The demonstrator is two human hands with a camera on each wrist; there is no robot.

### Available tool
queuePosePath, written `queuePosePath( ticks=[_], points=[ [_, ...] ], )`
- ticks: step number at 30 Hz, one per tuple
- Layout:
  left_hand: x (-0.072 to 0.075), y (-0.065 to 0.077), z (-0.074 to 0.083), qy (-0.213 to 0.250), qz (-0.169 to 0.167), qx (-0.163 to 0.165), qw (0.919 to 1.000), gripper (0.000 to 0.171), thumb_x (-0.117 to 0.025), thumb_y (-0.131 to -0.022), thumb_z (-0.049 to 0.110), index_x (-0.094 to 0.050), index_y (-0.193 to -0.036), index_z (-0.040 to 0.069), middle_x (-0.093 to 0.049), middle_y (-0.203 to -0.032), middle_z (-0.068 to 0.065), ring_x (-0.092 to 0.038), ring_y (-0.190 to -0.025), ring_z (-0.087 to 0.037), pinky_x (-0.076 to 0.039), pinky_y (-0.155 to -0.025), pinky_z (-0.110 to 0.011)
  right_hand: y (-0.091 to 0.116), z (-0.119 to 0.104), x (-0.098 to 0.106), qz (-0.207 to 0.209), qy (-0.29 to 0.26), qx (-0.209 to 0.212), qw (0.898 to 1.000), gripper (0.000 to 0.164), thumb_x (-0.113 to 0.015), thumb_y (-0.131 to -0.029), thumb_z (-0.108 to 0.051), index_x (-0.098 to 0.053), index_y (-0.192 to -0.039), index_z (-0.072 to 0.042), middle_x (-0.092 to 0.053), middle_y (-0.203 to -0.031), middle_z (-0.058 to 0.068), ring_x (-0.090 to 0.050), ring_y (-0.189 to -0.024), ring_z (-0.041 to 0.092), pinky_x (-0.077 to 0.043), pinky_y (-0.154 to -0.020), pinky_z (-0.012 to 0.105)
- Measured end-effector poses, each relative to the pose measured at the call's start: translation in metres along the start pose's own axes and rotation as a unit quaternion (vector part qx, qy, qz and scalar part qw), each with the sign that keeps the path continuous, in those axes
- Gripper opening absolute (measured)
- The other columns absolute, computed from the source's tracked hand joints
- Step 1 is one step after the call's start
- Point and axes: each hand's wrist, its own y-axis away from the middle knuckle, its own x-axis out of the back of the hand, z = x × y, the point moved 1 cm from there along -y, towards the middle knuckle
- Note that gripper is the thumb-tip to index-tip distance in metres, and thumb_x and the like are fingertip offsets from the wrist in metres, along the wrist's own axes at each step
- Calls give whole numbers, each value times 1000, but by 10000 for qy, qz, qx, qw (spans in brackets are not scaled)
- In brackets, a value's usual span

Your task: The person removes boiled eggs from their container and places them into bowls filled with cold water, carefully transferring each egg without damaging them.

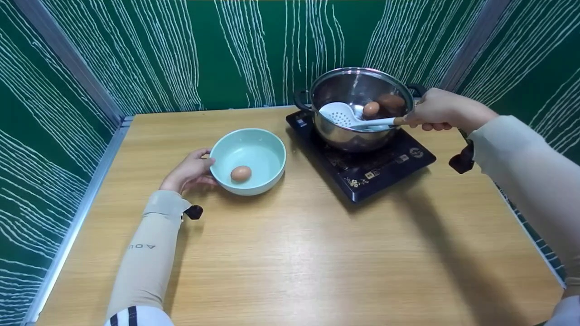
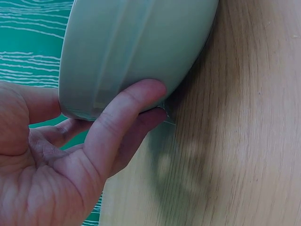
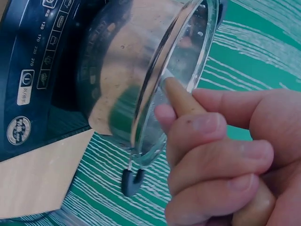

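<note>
My right hand grips the wooden handle of a white slotted skimmer, fingers curled round it in the right wrist view. The skimmer's perforated head is inside the rim of a steel pot. Farther back in the pot shows a brown egg, with a larger brown patch beside it on the shiny wall. At the left, my left hand holds the side of a pale green bowl, thumb at the rim and fingers against the outer wall. One brown egg lies in the bowl.
Under the pot is a black induction cooker, right of the bowl on the wooden table. The pot's black side handle sticks out leftward. Green panels with white lines enclose the table's back and sides.
</note>
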Motion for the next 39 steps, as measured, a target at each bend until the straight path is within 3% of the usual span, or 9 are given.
queuePosePath(
  ticks=[10,21,28,39],
  points=[
    [1,1,0,-4,20,56,10000,53,-41,-118,19,-33,-168,8,-57,-145,-28,-74,-96,-20,-69,-88,-37,2,16,9,-49,-336,-50,9994,41,-58,-111,-36,-69,-124,1,-57,-71,-4,-49,-57,13,-41,-53,27],
    [3,2,1,-2,-16,66,10000,53,-42,-118,19,-32,-169,8,-55,-149,-29,-73,-101,-23,-69,-88,-36,11,16,24,102,-689,-205,9974,44,-57,-113,-39,-67,-130,0,-57,-73,-4,-49,-57,12,-41,-53,27],
    [2,0,0,38,-27,-13,10000,54,-41,-117,16,-31,-169,5,-53,-149,-31,-74,-99,-22,-70,-86,-36,18,16,30,180,-775,-117,9968,50,-55,-114,-38,-58,-143,2,-55,-76,-3,-46,-58,14,-41,-54,28],
    [0,0,2,19,13,72,10000,53,-42,-117,17,-33,-168,8,-53,-152,-29,-73,-104,-25,-69,-88,-38,22,20,33,203,-811,-119,9964,49,-57,-114,-39,-60,-143,1,-57,-76,-3,-47,-59,15,-42,-55,29]
  ],
)
